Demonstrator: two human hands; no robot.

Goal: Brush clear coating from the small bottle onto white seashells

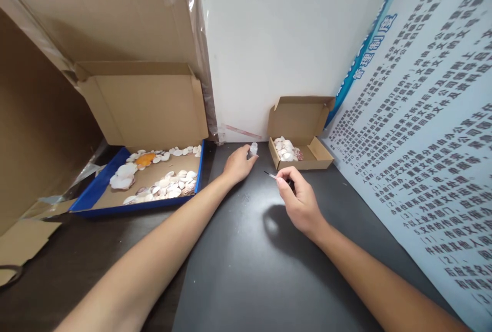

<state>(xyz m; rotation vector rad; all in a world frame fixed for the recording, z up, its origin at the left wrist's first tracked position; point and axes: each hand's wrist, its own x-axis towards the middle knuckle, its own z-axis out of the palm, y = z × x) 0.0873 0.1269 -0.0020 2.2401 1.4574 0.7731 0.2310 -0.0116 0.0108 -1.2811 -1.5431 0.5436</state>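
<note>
My left hand reaches to the back of the dark tabletop. Its thumb and fingers are around a small clear bottle, which stands upright near the white wall. In my right hand, pinched between thumb and fingers, is a small brush with a thin pale stem and dark tip, pointing left. Part of its dark handle shows inside the grip. Just behind this hand, a small open cardboard box holds a heap of white shells and a few purplish ones.
Left of my left arm, a larger open box with blue sides holds many white shells and an orange one. Tall cardboard stands behind it. A printed poster lines the right side. Cardboard scraps lie far left.
</note>
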